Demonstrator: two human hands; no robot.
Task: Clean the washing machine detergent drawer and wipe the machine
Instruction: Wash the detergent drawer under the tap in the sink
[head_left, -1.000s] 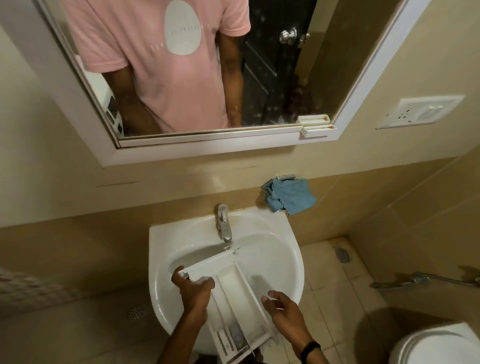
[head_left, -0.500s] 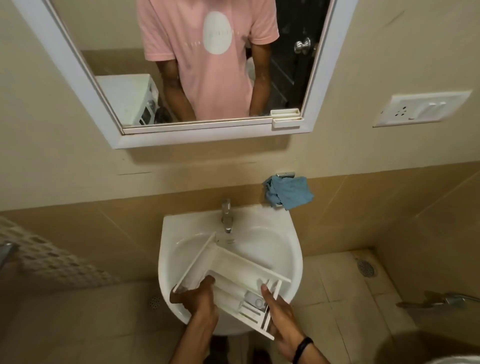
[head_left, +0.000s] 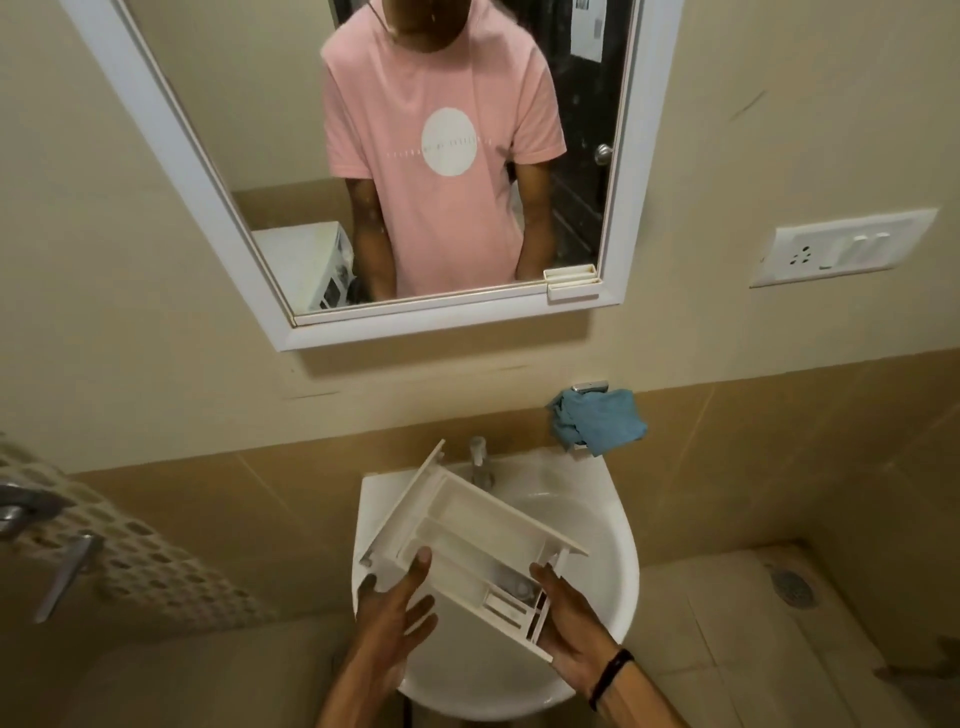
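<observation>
The white detergent drawer (head_left: 467, 530) hangs tilted above the white sink (head_left: 613, 519), its front panel raised to the left near the tap (head_left: 478, 457). My left hand (head_left: 395, 603) is at the drawer's near left edge with straight, spread fingers, one fingertip touching the rim. My right hand (head_left: 571, 623) holds the near right end, thumb against the side and fingers hidden beneath. The washing machine (head_left: 306, 265) shows only as a reflection in the mirror.
A blue cloth (head_left: 597, 421) hangs on a wall hook to the right above the sink. A socket panel (head_left: 841, 249) is on the right wall. A perforated panel with a metal handle (head_left: 67, 571) stands at the left. The tiled floor has a drain (head_left: 792, 584).
The drawer has turned and risen out of the basin. My left hand went from gripping its edge to straight fingers. My view has tilted up toward the mirror.
</observation>
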